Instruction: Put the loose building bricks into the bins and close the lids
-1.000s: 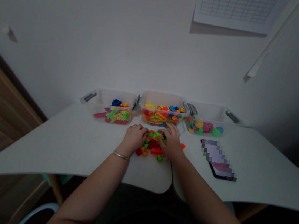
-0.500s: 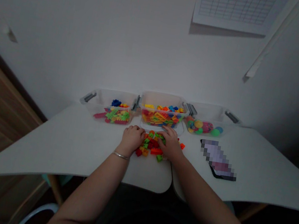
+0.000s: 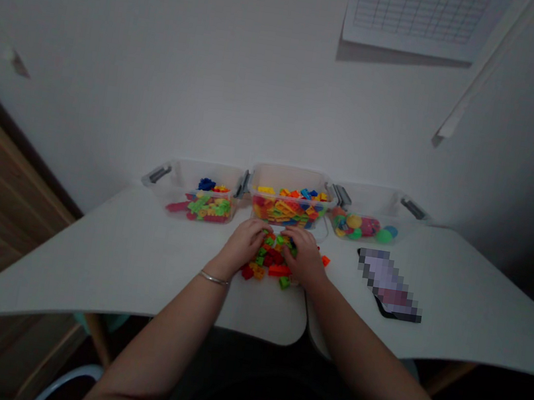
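A loose heap of small building bricks [image 3: 272,256], red, green, orange and yellow, lies on the white table between my two hands. At its left edge is my left hand [image 3: 243,244], a silver bangle on the wrist. Its fingers reach forward along the bricks with the thumb apart from them. My right hand [image 3: 306,257] curves over the right side of the heap, thumb and fingers spread with bricks showing between them. No brick is plainly gripped in either hand; the undersides of the fingertips are hidden. Just behind the heap stands a clear bin [image 3: 292,197] of bricks.
To the left is a clear bin [image 3: 160,192] with green, pink and blue toy pieces. Another clear bin [image 3: 410,228] on the right holds colourful balls. A phone [image 3: 389,285] lies right of my hands on the table [image 3: 137,261]. The wall rises behind the bins.
My left hand has moved slightly forward and right, its fingers now stretched further along the bricks. My right hand's fingers have shifted slightly left at the heap's back edge.
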A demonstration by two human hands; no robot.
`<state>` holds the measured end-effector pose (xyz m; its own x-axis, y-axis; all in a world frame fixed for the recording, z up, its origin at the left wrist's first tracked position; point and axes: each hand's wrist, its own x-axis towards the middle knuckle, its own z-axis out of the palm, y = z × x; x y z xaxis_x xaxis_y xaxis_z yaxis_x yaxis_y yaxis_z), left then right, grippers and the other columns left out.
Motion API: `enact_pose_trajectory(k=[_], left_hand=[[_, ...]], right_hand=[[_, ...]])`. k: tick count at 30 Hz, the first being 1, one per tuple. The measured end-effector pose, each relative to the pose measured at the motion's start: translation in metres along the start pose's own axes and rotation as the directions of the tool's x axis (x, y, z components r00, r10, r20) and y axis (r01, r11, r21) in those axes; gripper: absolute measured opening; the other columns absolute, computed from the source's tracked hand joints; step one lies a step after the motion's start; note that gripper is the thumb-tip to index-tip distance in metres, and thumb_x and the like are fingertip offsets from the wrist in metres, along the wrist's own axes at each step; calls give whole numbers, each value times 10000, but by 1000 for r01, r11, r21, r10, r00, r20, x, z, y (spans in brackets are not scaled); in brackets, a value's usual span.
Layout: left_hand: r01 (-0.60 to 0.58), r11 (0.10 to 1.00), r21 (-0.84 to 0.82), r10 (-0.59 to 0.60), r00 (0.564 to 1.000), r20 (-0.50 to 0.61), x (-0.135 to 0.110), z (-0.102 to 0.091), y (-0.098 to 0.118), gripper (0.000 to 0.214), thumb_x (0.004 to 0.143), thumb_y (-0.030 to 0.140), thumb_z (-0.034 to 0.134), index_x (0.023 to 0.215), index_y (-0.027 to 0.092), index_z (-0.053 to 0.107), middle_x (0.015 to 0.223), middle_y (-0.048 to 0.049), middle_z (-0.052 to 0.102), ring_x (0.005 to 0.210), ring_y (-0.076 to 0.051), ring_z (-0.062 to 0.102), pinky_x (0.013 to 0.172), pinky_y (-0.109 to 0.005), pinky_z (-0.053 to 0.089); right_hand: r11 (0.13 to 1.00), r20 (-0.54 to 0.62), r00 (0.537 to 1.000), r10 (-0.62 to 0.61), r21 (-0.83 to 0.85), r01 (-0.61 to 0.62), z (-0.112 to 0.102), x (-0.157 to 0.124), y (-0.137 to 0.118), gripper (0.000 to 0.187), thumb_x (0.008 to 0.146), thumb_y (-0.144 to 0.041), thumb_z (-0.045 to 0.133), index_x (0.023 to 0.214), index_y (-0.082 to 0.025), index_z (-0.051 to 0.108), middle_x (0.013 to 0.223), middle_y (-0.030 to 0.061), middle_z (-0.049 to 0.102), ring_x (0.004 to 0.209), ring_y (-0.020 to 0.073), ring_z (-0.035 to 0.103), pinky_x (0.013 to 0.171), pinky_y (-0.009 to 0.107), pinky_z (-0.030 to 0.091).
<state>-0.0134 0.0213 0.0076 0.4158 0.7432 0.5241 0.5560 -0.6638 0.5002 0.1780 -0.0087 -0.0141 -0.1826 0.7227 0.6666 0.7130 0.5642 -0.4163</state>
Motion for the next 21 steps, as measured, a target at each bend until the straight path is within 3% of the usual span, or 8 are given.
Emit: enact_pose_trajectory(k=[6,15,21], left_hand=[[21,964,-264,19,989,149,0,4,6,207,867,172,486,952,189,673,1025,-59,693,984,-171,620,969,-338,477],[61,928,-368,13,981,195,-1,1,9,256,859,186,489,974,190,719,1105,-65,707,1066,-183,617,1038,-336,436],[54,947,-317,6,983,185,-2,-1,15,308,886,172,436,973,216,727,1134,-50,701,1098,-179,610,1055,-351,433]], right_hand=[[996,57,998,-5,87,0,0,2,0,207,885,-262,535,1058,-217,640,1064,87,691,1017,234,614,937,430,478],[989,62,998,-28,150,18,3,3,-1,225,868,-230,567,1077,-228,650,1122,78,692,1066,222,613,970,427,456],[990,19,1000,-6,144,3,2,3,-2,199,851,-209,549,1023,-213,649,1069,85,694,1032,220,613,957,413,468]])
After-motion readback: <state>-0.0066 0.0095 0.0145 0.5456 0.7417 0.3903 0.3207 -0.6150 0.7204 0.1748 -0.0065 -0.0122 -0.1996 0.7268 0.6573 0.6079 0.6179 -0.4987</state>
